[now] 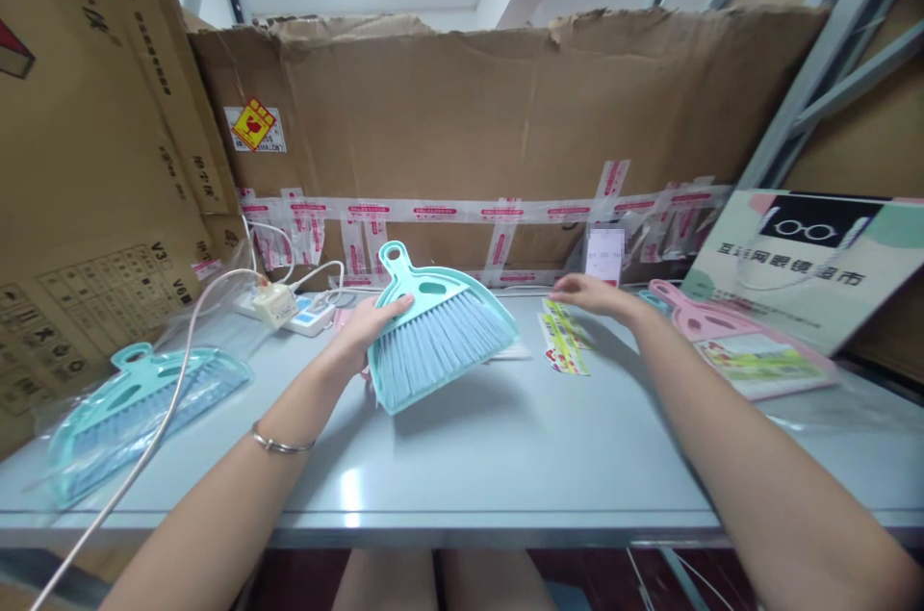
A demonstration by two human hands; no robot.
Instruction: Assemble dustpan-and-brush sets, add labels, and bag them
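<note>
My left hand grips a mint-green dustpan with a matching brush nested in it, thumb on the front, and holds it tilted above the table. The brush's pale blue bristles face me. To the right, my right hand is bent down with its fingers together at the far end of several yellow-green paper labels. These labels lie overlapping on the table, and my fingertips are partly hidden.
A bagged mint dustpan set lies at left, behind a white cable. At right lies a pink dustpan with a label. A phone leans against the large cardboard box. A power strip sits at back left.
</note>
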